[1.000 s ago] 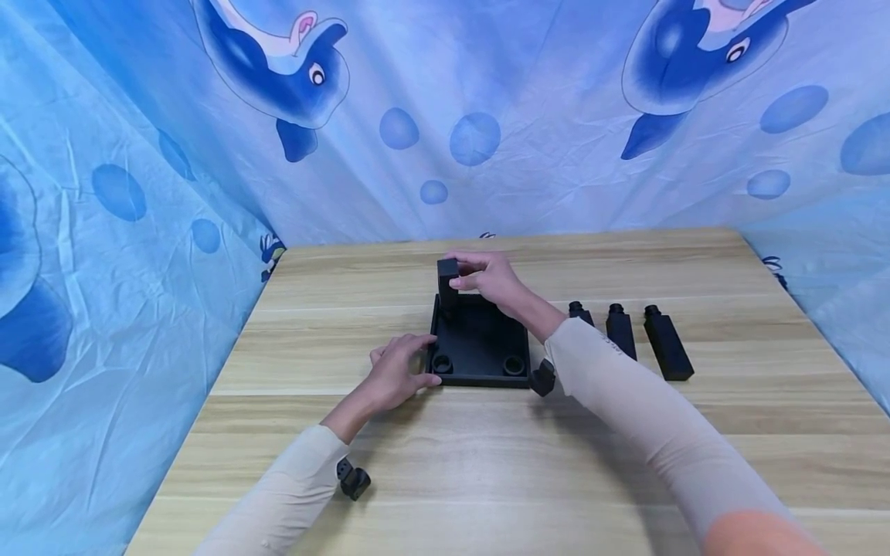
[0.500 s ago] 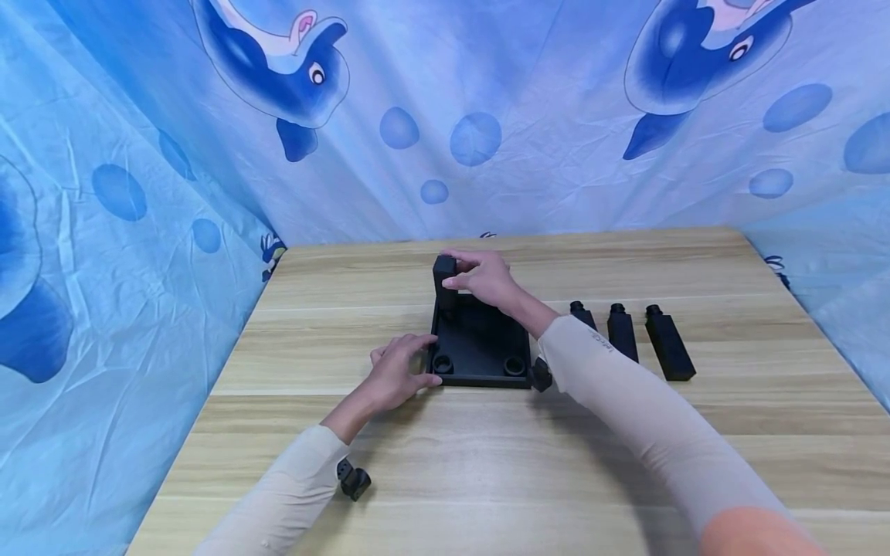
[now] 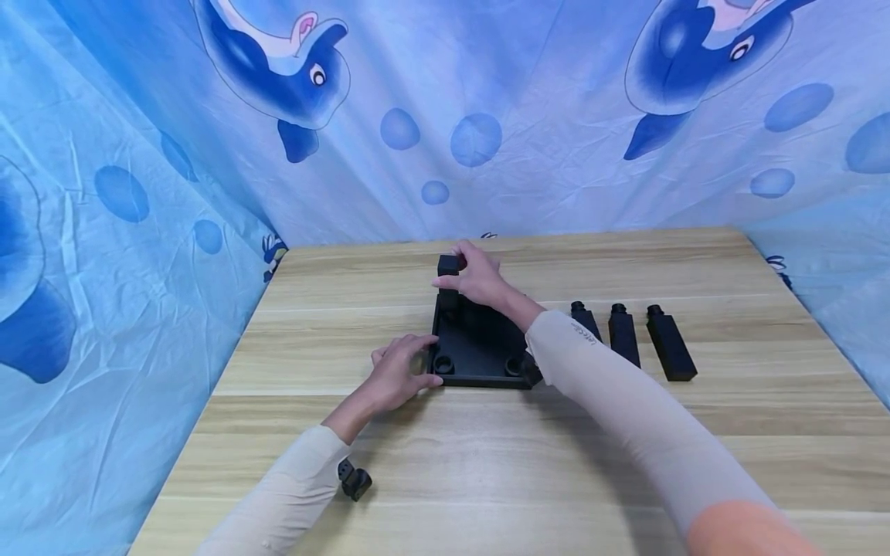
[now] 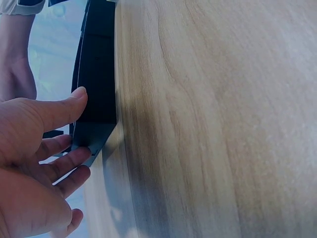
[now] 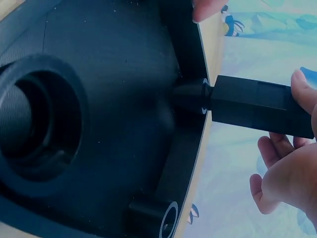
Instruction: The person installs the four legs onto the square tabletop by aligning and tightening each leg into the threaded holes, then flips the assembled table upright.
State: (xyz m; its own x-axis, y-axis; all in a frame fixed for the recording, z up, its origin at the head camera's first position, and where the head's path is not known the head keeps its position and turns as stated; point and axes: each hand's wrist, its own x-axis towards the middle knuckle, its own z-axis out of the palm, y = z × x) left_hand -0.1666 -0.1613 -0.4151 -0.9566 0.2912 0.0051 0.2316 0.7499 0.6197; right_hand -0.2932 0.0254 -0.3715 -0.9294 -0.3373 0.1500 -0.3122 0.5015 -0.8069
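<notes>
A shallow square black base with raised edges lies on the wooden table, with round threaded-looking sockets at its corners. At the back-left corner a square black leg stands upright, its narrow round neck down in the socket. My right hand pinches that leg near its top, thumb on one side and fingers on the other. With my left hand I hold the base's front-left corner, thumb at the front edge and fingers along the left side. Another socket shows beside this hand.
Several loose items lie right of the base: a black leg, a second leg and a third leg, necks pointing away. My right sleeve partly covers the nearest. A blue dolphin-print curtain hangs behind the table.
My right hand has shifted and turned around the leg's top, its thumb now across the front. The leg stays at the same corner, and my left hand has kept its place.
</notes>
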